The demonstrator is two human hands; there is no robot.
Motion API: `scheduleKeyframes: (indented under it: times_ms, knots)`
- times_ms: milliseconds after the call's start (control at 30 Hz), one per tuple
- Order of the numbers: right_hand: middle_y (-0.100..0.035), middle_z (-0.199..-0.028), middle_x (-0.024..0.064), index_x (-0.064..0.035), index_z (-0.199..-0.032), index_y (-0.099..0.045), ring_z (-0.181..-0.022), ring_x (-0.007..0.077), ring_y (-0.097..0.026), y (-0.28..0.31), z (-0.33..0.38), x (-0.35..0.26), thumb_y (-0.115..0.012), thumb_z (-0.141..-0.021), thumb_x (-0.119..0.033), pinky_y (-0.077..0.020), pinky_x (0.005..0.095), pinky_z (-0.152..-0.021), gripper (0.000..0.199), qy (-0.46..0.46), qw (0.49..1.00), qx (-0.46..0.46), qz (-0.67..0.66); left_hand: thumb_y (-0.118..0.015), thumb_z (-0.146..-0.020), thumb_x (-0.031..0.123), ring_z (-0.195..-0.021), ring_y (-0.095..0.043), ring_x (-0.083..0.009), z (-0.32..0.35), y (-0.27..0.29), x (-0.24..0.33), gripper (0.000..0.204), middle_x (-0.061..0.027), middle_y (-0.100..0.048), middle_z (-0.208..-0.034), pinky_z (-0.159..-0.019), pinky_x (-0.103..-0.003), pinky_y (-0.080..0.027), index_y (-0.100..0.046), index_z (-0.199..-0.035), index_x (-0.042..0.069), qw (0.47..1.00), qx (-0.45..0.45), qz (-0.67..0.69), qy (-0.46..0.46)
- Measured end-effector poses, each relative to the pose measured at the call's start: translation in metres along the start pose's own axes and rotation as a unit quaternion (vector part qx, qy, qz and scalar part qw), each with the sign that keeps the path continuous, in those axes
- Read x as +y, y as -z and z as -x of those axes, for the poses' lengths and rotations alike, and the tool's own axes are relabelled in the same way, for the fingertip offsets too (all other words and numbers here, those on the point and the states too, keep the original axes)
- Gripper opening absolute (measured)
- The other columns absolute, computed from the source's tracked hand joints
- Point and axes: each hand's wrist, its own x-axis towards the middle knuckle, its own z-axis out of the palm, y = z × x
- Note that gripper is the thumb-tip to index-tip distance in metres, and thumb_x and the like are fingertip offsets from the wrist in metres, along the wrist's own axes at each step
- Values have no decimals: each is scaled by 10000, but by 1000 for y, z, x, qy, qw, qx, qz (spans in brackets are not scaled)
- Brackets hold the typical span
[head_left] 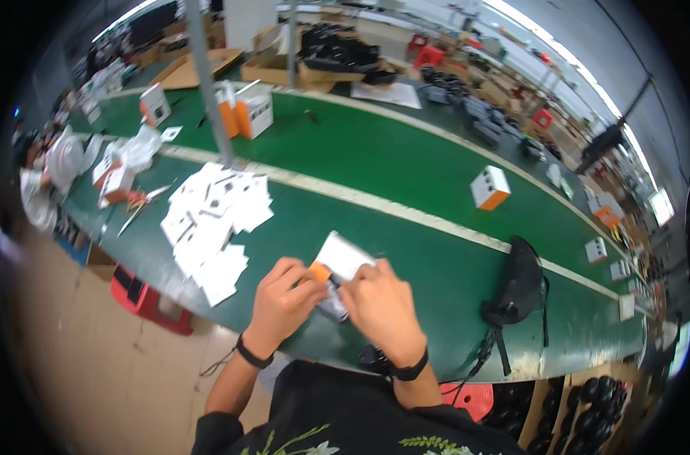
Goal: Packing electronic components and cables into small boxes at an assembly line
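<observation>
Over the near edge of the green table, my left hand (288, 297) and my right hand (383, 305) close around a small white and orange box (342, 256). Its white side points away from me, and an orange part shows beside my left fingertips. Below the box, between the hands, lies something greyish and shiny (332, 306); its kind is unclear. My fingers cover much of the box. To the left spreads a loose pile of white printed cards or leaflets (220, 216).
A black bag with straps (515, 284) lies at the right. White and orange boxes stand farther off, one (490, 187) on the green belt. Scissors (136, 206) and plastic bags (138, 150) lie at left. A metal post (207, 91) rises behind the leaflets.
</observation>
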Motion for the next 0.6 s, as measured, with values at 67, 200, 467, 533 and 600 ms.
scheduleKeyframes:
  times_ms: [67,200,467,533,600]
  knots:
    - [-706,-1031,138,-73,-868,-825,-1085,339,-670,-7,6,4,-713,-966,-258,-641,471,-745,237,-25,998,-50,2,-929,-678,78,-1040,-676,-331,-3,-4,-3,240,-64,-741,-1068,-865,-442,-577,-742,-827,69,999,-15,31,-2]
    - [-609,-1139,226,-8,-905,-814,-1174,402,-605,-19,6,-5,-735,-992,-293,-627,477,-810,309,-16,993,-40,-106,-952,-643,156,-1164,-646,-405,14,13,-12,265,-145,-717,-1299,-920,-485,-579,-808,-849,74,996,-64,43,46]
    - [-610,-1088,229,15,-1068,-610,-908,428,-707,-37,18,4,-779,-999,-363,-609,509,-779,420,-74,968,18,-238,-701,-997,85,-1381,-619,-466,33,17,-13,242,-291,-585,-1553,-1044,-467,-580,-796,-1209,16,975,-169,144,29]
    - [-643,-1135,210,22,-1118,-657,-944,423,-716,-52,16,8,-784,-996,-373,-614,495,-791,433,-70,963,-2,-259,-648,-1029,73,-1377,-631,-455,47,12,-4,268,-295,-563,-1573,-1039,-456,-584,-779,-1252,6,974,-160,134,92]
    - [-667,-1305,177,-2,-1225,-700,-1062,398,-710,-57,18,11,-796,-980,-379,-638,465,-811,459,61,948,63,-307,-594,-1060,61,-1374,-643,-444,60,-1,3,296,-299,-540,-1593,-1034,-445,-589,-762,-1296,-5,967,-147,115,174]
